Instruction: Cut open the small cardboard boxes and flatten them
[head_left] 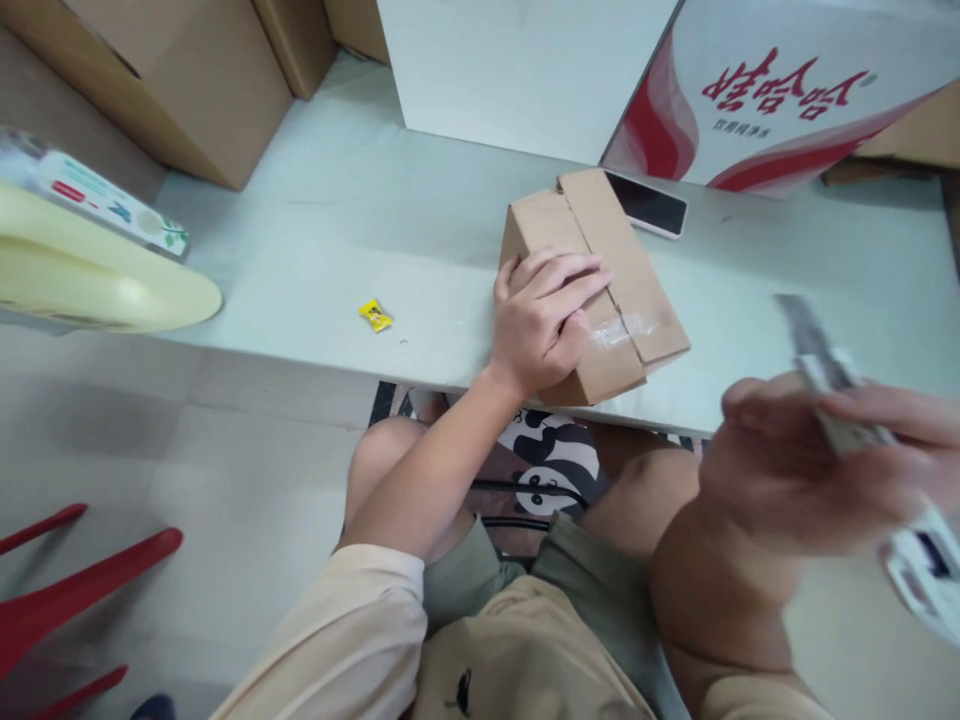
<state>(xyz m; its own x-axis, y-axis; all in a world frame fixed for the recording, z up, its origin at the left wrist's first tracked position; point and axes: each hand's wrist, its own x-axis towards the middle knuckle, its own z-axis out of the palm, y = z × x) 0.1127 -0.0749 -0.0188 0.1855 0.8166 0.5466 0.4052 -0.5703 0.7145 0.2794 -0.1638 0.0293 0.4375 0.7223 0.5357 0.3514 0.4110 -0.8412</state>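
A small brown cardboard box [634, 265] lies on the pale table [360, 230] near its front edge, its flaps closed with a strip of clear tape. My left hand [541, 318] rests flat on top of the box, fingers stretched out and pressing it down. My right hand [806, 465] is raised off to the right, blurred by motion, its fingers closed round a utility knife [825, 365] with the blade pointing up and away. The knife is apart from the box.
A phone [649, 203] lies face up just behind the box. A small yellow wrapper [375, 315] sits to the left. Large cartons [172, 80] and a white-and-red box [772, 95] line the back. A cream plastic object [97, 280] juts in left; red chair legs [67, 590] below.
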